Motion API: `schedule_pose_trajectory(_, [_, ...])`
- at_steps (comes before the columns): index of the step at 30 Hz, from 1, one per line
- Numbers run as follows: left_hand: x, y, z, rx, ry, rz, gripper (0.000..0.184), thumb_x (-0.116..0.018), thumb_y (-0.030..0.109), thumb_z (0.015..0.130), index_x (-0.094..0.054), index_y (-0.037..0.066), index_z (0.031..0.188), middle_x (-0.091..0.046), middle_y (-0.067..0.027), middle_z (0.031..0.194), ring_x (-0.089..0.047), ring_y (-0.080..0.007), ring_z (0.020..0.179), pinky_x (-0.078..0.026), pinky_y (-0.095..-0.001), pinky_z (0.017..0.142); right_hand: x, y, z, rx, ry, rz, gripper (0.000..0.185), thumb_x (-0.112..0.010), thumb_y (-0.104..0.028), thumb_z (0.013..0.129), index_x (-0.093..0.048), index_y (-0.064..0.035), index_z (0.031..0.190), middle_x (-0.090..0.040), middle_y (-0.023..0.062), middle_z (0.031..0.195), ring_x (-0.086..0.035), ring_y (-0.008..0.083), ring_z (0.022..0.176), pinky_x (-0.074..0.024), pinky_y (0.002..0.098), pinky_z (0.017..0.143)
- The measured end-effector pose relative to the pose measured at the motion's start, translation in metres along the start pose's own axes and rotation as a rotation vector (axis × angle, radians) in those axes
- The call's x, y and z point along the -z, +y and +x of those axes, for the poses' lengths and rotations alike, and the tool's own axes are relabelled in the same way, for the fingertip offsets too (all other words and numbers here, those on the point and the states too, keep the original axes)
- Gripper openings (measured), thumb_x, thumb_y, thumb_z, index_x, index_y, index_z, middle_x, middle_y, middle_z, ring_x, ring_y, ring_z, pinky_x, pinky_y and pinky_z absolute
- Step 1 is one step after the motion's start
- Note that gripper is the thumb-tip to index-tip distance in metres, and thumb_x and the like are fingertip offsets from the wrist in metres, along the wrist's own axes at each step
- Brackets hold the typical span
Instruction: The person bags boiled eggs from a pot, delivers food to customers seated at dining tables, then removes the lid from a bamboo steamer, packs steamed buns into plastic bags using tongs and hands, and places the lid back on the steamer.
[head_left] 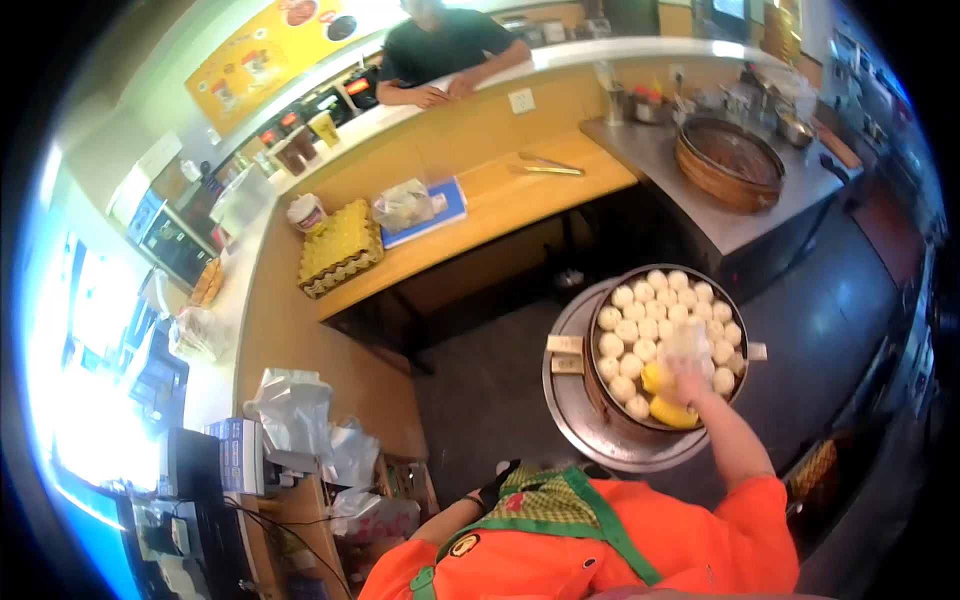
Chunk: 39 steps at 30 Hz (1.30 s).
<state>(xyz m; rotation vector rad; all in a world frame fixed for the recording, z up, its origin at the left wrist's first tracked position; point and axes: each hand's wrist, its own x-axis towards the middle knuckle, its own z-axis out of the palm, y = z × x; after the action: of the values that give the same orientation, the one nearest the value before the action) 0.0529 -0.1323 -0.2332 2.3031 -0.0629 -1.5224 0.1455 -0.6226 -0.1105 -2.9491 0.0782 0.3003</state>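
Note:
A round steamer (593, 385) full of white buns (648, 328) stands in front of me on a wide metal tray (570, 425). My right hand (684, 382) reaches over the near right part of the buns, with a whitish see-through plastic bag (690, 345) at its fingers. The bag blurs what lies beneath it. Two yellow pieces of food (673, 413), their kind unclear, lie beside this hand at the steamer's near side. My left hand (495, 484) is low by my apron (545, 515), dark and partly hidden, so its fingers cannot be made out.
Tongs (548, 169), a blue board (428, 212) and egg trays (343, 248) lie on the wooden counter. A second round steamer (728, 165) sits on the metal worktop at right. Plastic bags (292, 410) hang at left. Behind the high counter is another person (440, 50).

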Motion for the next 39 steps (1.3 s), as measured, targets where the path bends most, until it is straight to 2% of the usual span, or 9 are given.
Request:
schedule_pose_trajectory(6, [-0.001, -0.014, -0.001, 0.005, 0.063, 0.001, 0.037, -0.049, 0.031, 0.081, -0.054, 0.003, 0.104, -0.056, -0.0209, 0.097, -0.055, -0.0326, 0.086, -0.043, -0.0367, 0.075, -0.008, 0.042, -0.001, -0.088, 0.288, 0.416, 0.064, -0.065, -0.028, 0.069, -0.041, 0.0040, 0.119, -0.052, 0.0239, 0.108, -0.049, 0.0354, 0.101, -0.0380, 0.0371, 0.088])
schedule_pose_trajectory(11, [-0.009, -0.038, 0.007, -0.066, 0.141, -0.045, 0.037, -0.051, 0.031, 0.080, -0.054, 0.003, 0.103, -0.057, -0.0209, 0.095, -0.056, -0.0326, 0.084, -0.044, -0.0364, 0.074, 0.000, 0.019, -0.013, -0.044, 0.097, 0.245, 0.055, -0.064, -0.030, 0.069, -0.047, -0.0129, 0.118, -0.052, 0.0186, 0.105, -0.048, 0.0329, 0.100, -0.0367, 0.0382, 0.089])
schedule_pose_trajectory(15, [0.013, -0.067, 0.056, -0.547, 0.458, -0.159, 0.037, -0.052, 0.031, 0.080, -0.054, 0.003, 0.103, -0.058, -0.0209, 0.094, -0.056, -0.0326, 0.083, -0.044, -0.0361, 0.073, -0.007, 0.009, 0.000, -0.069, 0.141, 0.307, 0.042, -0.055, -0.030, 0.077, -0.050, -0.0132, 0.116, -0.051, 0.0164, 0.104, -0.046, 0.0335, 0.101, -0.0373, 0.0394, 0.088])
schedule_pose_trajectory(20, [0.210, 0.131, -0.069, -0.693, 0.934, -0.378, 0.027, -0.058, 0.026, 0.079, -0.052, 0.003, 0.066, -0.054, -0.0082, 0.060, -0.051, -0.0172, 0.055, -0.041, -0.0284, 0.054, -0.030, 0.018, 0.020, -0.195, 0.464, 0.726, 0.025, -0.044, -0.018, 0.085, -0.059, 0.0009, 0.092, -0.058, 0.0162, 0.092, -0.054, 0.0257, 0.089, -0.0400, 0.0319, 0.081])
schedule_pose_trajectory(26, [0.252, 0.211, -0.098, -1.055, 0.488, -0.700, 0.027, -0.046, 0.023, 0.088, -0.054, 0.002, 0.073, -0.054, -0.0025, 0.067, -0.053, -0.0110, 0.063, -0.042, -0.0242, 0.060, -0.026, 0.035, 0.018, -0.184, 1.031, 0.986, 0.023, -0.047, -0.018, 0.084, -0.059, 0.0010, 0.089, -0.061, 0.0112, 0.089, -0.056, 0.0224, 0.080, -0.0425, 0.0304, 0.077])
schedule_pose_trajectory(30, [0.293, 0.223, -0.149, -1.272, 0.691, -0.388, 0.056, -0.024, 0.039, 0.092, -0.055, 0.001, 0.066, -0.054, -0.0079, 0.062, -0.054, -0.0172, 0.061, -0.043, -0.0309, 0.073, -0.003, 0.048, -0.004, -0.423, 1.128, 1.260, 0.027, -0.047, -0.025, 0.087, -0.058, -0.0008, 0.092, -0.059, 0.0067, 0.088, -0.055, 0.0161, 0.078, -0.0441, 0.0272, 0.073])
schedule_pose_trajectory(33, [0.331, 0.235, -0.241, -1.784, 0.338, -0.969, 0.084, 0.001, 0.061, 0.082, -0.049, 0.004, 0.047, -0.049, -0.0083, 0.049, -0.048, -0.0231, 0.048, -0.024, -0.0459, 0.097, 0.020, 0.034, -0.026, -0.453, 1.168, 1.503, 0.028, -0.048, -0.027, 0.088, -0.056, -0.0012, 0.095, -0.058, 0.0053, 0.087, -0.054, 0.0145, 0.077, -0.0447, 0.0259, 0.071])
schedule_pose_trajectory(35, [0.348, 0.236, -0.293, -2.134, 0.265, -0.843, 0.083, 0.002, 0.061, 0.082, -0.046, 0.005, 0.047, -0.045, -0.0058, 0.045, -0.046, -0.0215, 0.046, -0.022, -0.0445, 0.099, 0.042, 0.014, -0.039, -0.458, 1.112, 1.581, 0.031, -0.052, -0.030, 0.086, -0.055, -0.0014, 0.097, -0.057, 0.0042, 0.085, -0.055, 0.0143, 0.076, -0.0452, 0.0259, 0.069])
schedule_pose_trajectory(39, [0.366, 0.244, -0.303, -2.200, 0.085, -0.820, 0.079, 0.000, 0.059, 0.084, -0.042, 0.004, 0.045, -0.039, -0.0049, 0.043, -0.040, -0.0199, 0.042, -0.024, -0.0442, 0.098, 0.042, 0.014, -0.036, -0.400, 1.102, 1.547, 0.031, -0.052, -0.032, 0.085, -0.055, -0.0020, 0.094, -0.056, 0.0039, 0.083, -0.053, 0.0131, 0.072, -0.0448, 0.0259, 0.068])
